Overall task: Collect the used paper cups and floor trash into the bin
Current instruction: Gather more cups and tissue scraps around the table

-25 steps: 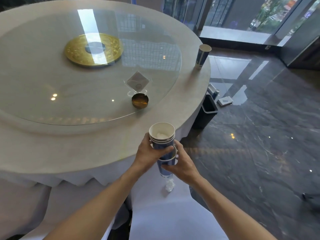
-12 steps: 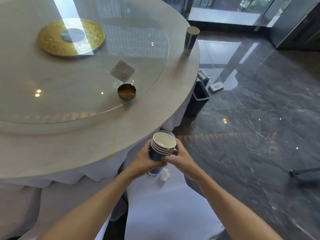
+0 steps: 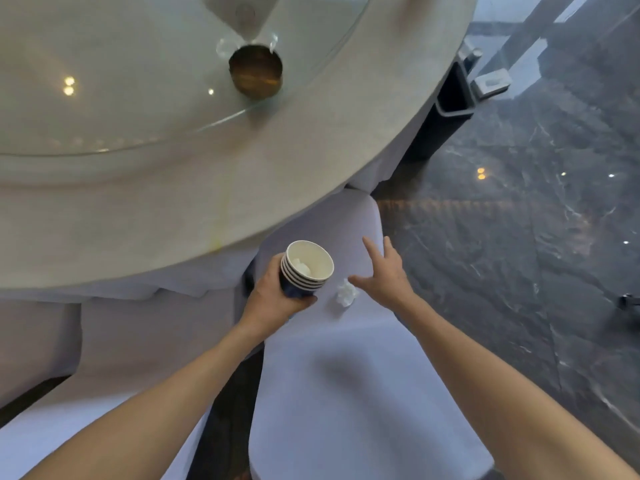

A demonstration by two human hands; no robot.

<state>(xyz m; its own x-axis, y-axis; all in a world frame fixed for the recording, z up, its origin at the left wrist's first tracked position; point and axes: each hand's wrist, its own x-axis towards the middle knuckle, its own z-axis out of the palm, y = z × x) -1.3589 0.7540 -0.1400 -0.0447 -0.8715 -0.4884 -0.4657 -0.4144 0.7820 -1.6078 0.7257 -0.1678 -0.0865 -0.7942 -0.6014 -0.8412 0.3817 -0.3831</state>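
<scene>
A stack of several blue-and-white paper cups (image 3: 306,268), with a bit of white tissue inside the top one, is gripped by my left hand (image 3: 277,299) just below the round table's edge. My right hand (image 3: 384,271) hovers with fingers spread above a white-covered chair seat (image 3: 346,375), right beside a crumpled white tissue (image 3: 346,292) lying on that seat. The dark bin (image 3: 450,109) stands on the floor past the table at upper right, partly hidden by the tabletop.
The round table (image 3: 173,209) with its glass turntable (image 3: 138,98) fills the upper left; a small brass holder (image 3: 256,71) stands on the glass. A white packet (image 3: 491,84) lies on the dark marble floor (image 3: 519,237) beside the bin.
My right hand has let go of the cup stack and moved right over the chair, toward the tissue. My left hand lowered the stack, and my view tilted down.
</scene>
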